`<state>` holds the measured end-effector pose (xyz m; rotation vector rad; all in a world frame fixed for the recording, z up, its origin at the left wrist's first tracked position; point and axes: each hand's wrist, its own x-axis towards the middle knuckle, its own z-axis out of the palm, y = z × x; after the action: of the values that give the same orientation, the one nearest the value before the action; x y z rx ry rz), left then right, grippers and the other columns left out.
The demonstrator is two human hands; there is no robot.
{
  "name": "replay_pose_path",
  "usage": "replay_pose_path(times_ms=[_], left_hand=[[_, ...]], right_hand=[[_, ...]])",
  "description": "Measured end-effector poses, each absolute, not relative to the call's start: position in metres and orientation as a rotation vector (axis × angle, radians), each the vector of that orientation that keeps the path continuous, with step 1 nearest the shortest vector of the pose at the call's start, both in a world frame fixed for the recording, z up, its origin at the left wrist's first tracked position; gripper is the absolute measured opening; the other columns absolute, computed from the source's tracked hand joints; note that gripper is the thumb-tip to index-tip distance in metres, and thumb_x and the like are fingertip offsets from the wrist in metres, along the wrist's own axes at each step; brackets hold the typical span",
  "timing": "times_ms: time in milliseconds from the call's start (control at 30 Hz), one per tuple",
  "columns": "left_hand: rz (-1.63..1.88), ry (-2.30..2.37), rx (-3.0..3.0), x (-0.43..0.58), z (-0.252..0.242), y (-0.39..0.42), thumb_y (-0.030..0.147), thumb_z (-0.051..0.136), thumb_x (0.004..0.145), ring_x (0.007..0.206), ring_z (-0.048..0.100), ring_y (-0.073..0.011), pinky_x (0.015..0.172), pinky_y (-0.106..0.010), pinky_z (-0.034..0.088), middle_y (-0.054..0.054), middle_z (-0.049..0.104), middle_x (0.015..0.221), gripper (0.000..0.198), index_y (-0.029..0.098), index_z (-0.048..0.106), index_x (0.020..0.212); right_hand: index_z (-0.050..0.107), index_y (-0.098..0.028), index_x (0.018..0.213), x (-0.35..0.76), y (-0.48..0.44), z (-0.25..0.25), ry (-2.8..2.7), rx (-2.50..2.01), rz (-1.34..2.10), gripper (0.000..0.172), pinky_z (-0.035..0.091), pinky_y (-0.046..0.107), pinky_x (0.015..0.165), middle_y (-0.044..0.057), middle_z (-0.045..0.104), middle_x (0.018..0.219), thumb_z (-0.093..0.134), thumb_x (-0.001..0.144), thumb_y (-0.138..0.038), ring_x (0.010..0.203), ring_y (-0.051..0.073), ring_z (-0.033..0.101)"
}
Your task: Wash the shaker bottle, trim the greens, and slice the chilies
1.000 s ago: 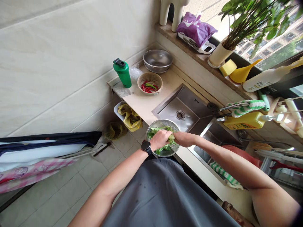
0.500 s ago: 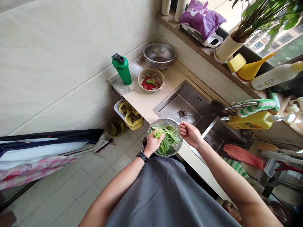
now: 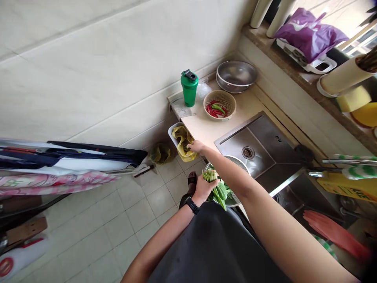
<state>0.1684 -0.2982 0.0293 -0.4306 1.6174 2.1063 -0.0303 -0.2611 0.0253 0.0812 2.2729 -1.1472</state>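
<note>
My left hand (image 3: 203, 188) is closed round a bunch of leafy greens (image 3: 220, 194), its cut stems upward beside my thumb. The bunch is over the near side of a metal mesh strainer (image 3: 240, 162), which my right forearm partly covers. My right hand (image 3: 195, 147) is stretched out over the edge of a small white bin (image 3: 172, 134) lined with a yellow bag (image 3: 181, 133). Its fingers look pinched together and point down into the bin; whatever they hold is too small to make out.
A beige basket (image 3: 232, 106) of red and green chillies, a green shaker bottle (image 3: 189, 88) and a metal bowl (image 3: 237, 74) stand on the counter. To the right is a steel sink (image 3: 259, 137). Another lined bin (image 3: 161, 153) stands on the floor.
My right hand has moved left from beside the strainer to over the yellow-lined bin. My left hand still holds the greens, now lifted with the stems upward. The view has turned left.
</note>
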Motion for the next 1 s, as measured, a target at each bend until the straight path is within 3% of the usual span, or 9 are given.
replay_pose_path(times_ms=[100, 200, 333, 433, 567, 667, 800, 1000], left_hand=[[2.126, 1.579, -0.51, 0.165, 0.035, -0.303, 0.036, 0.09, 0.064, 0.095, 0.071, -0.0243, 0.083, -0.035, 0.056, -0.01, 0.077, 0.108, 0.051, 0.015, 0.076, 0.109], [2.086, 1.529, -0.519, 0.157, 0.04, -0.303, 0.036, 0.09, 0.063, 0.093, 0.072, -0.0246, 0.082, -0.034, 0.056, -0.011, 0.077, 0.11, 0.048, 0.015, 0.079, 0.105], [2.02, 1.592, -0.427, 0.148, 0.039, -0.3, 0.036, 0.088, 0.066, 0.079, 0.073, -0.0213, 0.075, -0.031, 0.057, -0.008, 0.079, 0.089, 0.032, 0.014, 0.081, 0.088], [1.991, 1.634, -0.374, 0.144, 0.037, -0.297, 0.036, 0.085, 0.069, 0.077, 0.073, -0.0209, 0.074, -0.031, 0.058, -0.008, 0.078, 0.084, 0.027, 0.014, 0.08, 0.083], [1.916, 1.674, -0.292, 0.141, 0.041, -0.293, 0.036, 0.081, 0.073, 0.082, 0.075, -0.0231, 0.076, -0.032, 0.059, -0.009, 0.078, 0.084, 0.024, 0.013, 0.079, 0.08], [1.801, 1.79, -0.228, 0.139, 0.049, -0.288, 0.031, 0.079, 0.072, 0.074, 0.073, -0.0212, 0.068, -0.029, 0.057, -0.008, 0.076, 0.077, 0.019, 0.013, 0.076, 0.072], [1.727, 1.924, -0.176, 0.14, 0.054, -0.283, 0.026, 0.079, 0.068, 0.066, 0.066, -0.0165, 0.063, -0.025, 0.052, -0.004, 0.073, 0.073, 0.014, 0.014, 0.073, 0.068], [1.728, 1.903, -0.166, 0.147, 0.051, -0.281, 0.027, 0.078, 0.068, 0.067, 0.063, -0.0152, 0.065, -0.025, 0.051, -0.003, 0.07, 0.072, 0.015, 0.014, 0.072, 0.071]], right_hand=[[0.067, -0.011, 0.079, -0.04, -0.25, 0.026, 2.257, 0.194, -1.011, 0.014, 0.054, 0.027, 0.072, 0.014, 0.075, 0.081, 0.068, 0.09, -0.02, 0.081, 0.022, 0.072], [0.066, -0.011, 0.081, -0.027, -0.208, 0.044, 2.145, 0.267, -1.207, 0.018, 0.055, 0.023, 0.071, 0.013, 0.076, 0.088, 0.058, 0.096, -0.018, 0.077, 0.016, 0.072], [0.066, -0.012, 0.086, 0.028, -0.128, 0.077, 2.003, 0.217, -1.599, 0.026, 0.056, 0.022, 0.069, 0.008, 0.074, 0.083, 0.06, 0.098, -0.035, 0.071, 0.012, 0.069], [0.065, -0.015, 0.082, 0.088, -0.079, 0.084, 2.073, 0.126, -1.602, 0.043, 0.053, 0.023, 0.065, 0.004, 0.07, 0.075, 0.051, 0.1, -0.051, 0.065, 0.012, 0.064], [0.067, -0.018, 0.078, 0.149, -0.055, 0.064, 2.376, -0.007, -0.893, 0.033, 0.052, 0.028, 0.068, 0.006, 0.07, 0.079, 0.061, 0.096, -0.045, 0.072, 0.017, 0.065], [0.068, -0.017, 0.098, 0.164, -0.052, 0.048, 2.543, 0.054, -0.368, 0.018, 0.052, 0.03, 0.073, 0.011, 0.071, 0.096, 0.059, 0.098, -0.032, 0.085, 0.022, 0.069], [0.063, -0.012, 0.119, 0.156, -0.056, 0.034, 2.568, -0.092, -0.058, 0.029, 0.053, 0.028, 0.072, 0.017, 0.066, 0.114, 0.041, 0.101, -0.011, 0.089, 0.022, 0.072], [0.065, -0.005, 0.117, 0.142, -0.07, 0.025, 2.542, -0.315, 0.161, 0.04, 0.057, 0.031, 0.072, 0.026, 0.059, 0.124, 0.029, 0.099, -0.006, 0.097, 0.025, 0.07]])
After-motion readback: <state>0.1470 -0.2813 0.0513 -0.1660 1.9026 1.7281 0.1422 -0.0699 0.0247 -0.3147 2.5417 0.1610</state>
